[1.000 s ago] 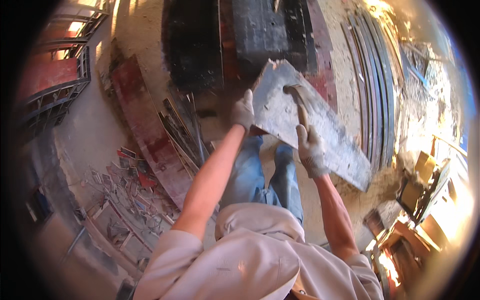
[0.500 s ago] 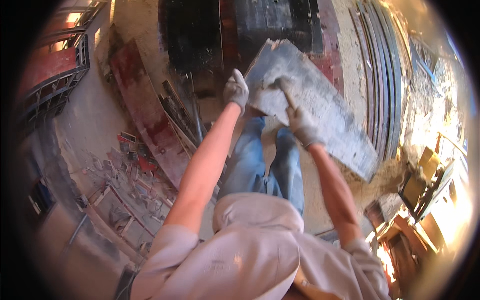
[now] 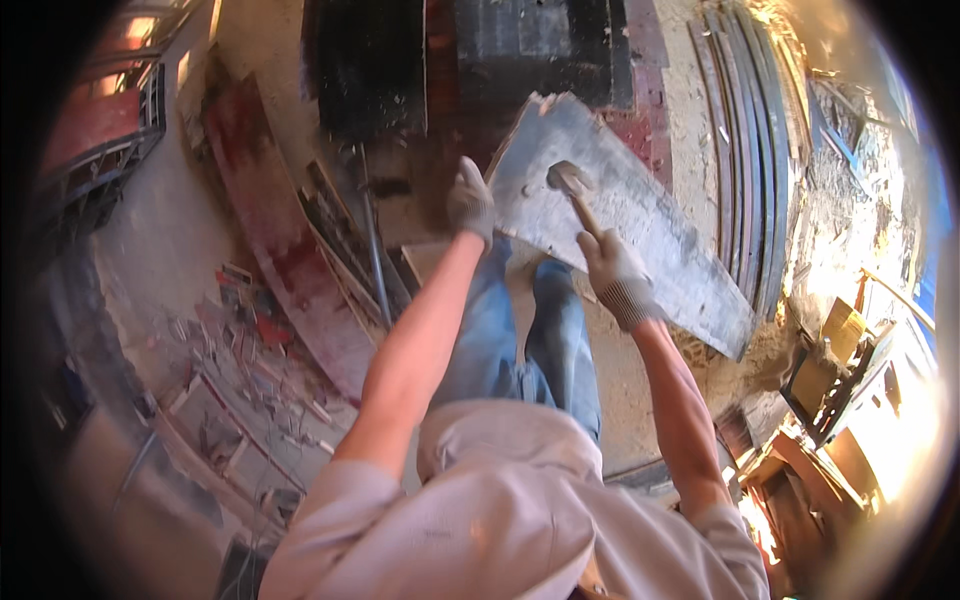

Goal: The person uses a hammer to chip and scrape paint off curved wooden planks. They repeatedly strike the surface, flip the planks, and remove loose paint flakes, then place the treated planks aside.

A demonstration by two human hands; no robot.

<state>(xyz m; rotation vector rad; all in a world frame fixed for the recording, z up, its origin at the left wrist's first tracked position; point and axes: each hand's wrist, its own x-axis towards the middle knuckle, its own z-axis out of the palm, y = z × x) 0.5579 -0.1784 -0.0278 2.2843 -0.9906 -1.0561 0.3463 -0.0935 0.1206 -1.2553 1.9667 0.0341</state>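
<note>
A hammer (image 3: 570, 181) with a light handle is gripped in my gloved right hand (image 3: 613, 265); its dark head is over the upper part of a long grey board (image 3: 665, 235), and whether it touches the surface cannot be told. The board slants from upper middle to lower right, in front of my legs, with a chipped far end. At its left edge, my gloved left hand (image 3: 470, 203) is closed around the side, thumb pointing up.
Dark panels (image 3: 365, 70) lie ahead on the floor. A reddish plank (image 3: 270, 225) and a metal pipe (image 3: 375, 255) are at left, beside scattered wood scraps (image 3: 260, 345). Stacked long boards (image 3: 755, 160) stand at right, with broken wood (image 3: 835, 380) below them.
My right hand has shifted slightly right and toward me, and the hammer head is lower in the picture. My left hand stays on the board's edge. The view has shifted slightly.
</note>
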